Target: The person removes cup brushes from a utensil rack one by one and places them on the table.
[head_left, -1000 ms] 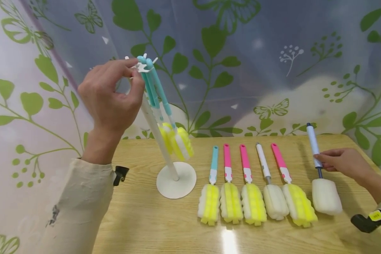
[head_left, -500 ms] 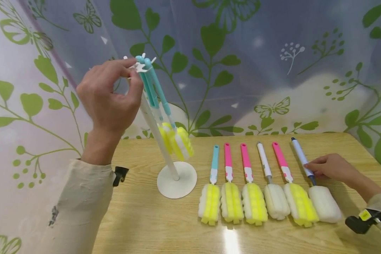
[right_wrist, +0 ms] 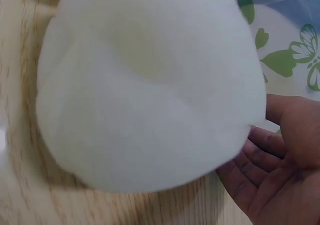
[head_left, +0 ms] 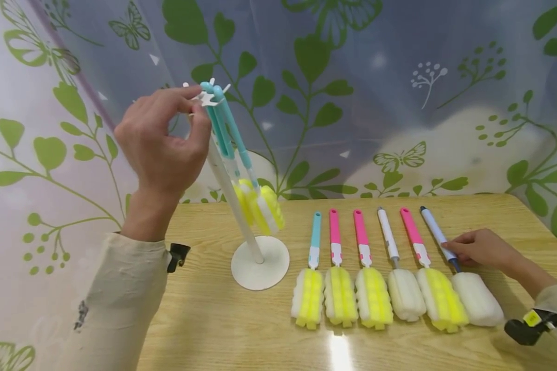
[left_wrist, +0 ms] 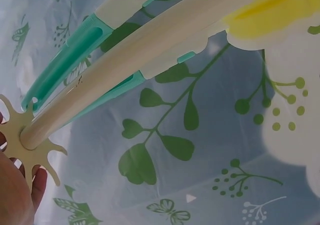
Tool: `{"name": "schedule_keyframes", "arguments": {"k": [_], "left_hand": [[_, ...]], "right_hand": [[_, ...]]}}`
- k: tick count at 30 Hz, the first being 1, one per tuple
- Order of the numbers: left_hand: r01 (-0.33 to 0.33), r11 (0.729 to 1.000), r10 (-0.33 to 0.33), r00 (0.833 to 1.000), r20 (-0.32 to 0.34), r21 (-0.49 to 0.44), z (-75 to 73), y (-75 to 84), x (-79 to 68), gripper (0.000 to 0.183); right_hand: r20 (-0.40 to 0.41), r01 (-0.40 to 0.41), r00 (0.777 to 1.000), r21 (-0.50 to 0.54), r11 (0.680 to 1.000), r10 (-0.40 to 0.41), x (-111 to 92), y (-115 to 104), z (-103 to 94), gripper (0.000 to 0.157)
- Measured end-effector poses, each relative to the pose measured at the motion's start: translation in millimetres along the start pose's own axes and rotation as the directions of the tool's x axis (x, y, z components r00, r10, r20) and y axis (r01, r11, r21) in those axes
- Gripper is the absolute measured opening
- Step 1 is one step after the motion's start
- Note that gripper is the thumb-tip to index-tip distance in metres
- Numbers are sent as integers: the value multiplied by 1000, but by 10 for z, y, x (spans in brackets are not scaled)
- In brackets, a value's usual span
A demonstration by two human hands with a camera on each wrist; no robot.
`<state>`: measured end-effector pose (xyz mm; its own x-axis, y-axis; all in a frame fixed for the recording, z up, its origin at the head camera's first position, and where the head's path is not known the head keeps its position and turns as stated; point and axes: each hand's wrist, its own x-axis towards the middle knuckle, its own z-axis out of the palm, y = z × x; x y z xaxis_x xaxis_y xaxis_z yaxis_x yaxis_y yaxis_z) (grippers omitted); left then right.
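Observation:
My left hand (head_left: 162, 131) pinches the white hooked top (left_wrist: 30, 140) of a slim stand, whose pole (head_left: 234, 198) rises from a round white base (head_left: 260, 281). Two teal-handled sponge brushes (head_left: 232, 126) with yellow and white heads hang from the hooks. On the right, my right hand (head_left: 485, 250) holds the pale blue handle of a sponge brush (head_left: 433, 226) with a white head, at the end of a row on the table. Its head (right_wrist: 150, 95) fills most of the right wrist view and hides the handle there.
Left of that brush lie a pink-handled brush (head_left: 413, 234), a white-handled brush (head_left: 387, 237), two more pink-handled brushes and a teal-handled brush (head_left: 315, 237). All are on the wooden table (head_left: 204, 319). A leaf-patterned curtain (head_left: 334, 118) hangs behind.
My right hand has moved left and lowered the pale blue brush, which now lies slanted beside the rightmost pink-handled brush. The left hand stays at the stand's top.

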<state>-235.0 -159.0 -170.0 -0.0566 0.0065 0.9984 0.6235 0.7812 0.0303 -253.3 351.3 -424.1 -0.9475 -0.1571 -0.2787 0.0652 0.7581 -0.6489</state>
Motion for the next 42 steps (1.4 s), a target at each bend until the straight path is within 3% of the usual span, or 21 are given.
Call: {"name": "schedule_keyframes", "arguments": {"k": [6,10,15,25,31,35,39,42], "left_hand": [[-11,1000,11,1000,20,15,9,15,-1,26],[-19,999,19,1000,23,25,8,14,6,27],[-31,1000,31,999,23,1,14,5,8,29],[-38,998,40,999,32,-44,45,-20,-11,31],[-3,989,10,999,41,-150,103,-57,-7,30],[13,977,-1,999,54,-215,141,-72,4,29],[28,967,-10,997,74,-253,149,-99,19,31],[56,951,-27,995,99,-304,140,-125,43,31]], "right_hand": [[-25,20,1000,42,999,-19,-61,50,-22,62],[-109,89,990,2,996,-89,-118,28,-57,63],[-227,152,961,-52,987,-160,-146,-102,-115,63],[-304,272,918,17,962,-254,-75,-878,-55,59],[-313,366,893,91,926,-322,-10,-1374,28,50],[-316,437,874,179,882,-369,76,-1644,129,46],[-315,525,836,226,820,-449,146,-1914,233,40],[-318,557,820,252,791,-476,179,-2130,306,37]]}}
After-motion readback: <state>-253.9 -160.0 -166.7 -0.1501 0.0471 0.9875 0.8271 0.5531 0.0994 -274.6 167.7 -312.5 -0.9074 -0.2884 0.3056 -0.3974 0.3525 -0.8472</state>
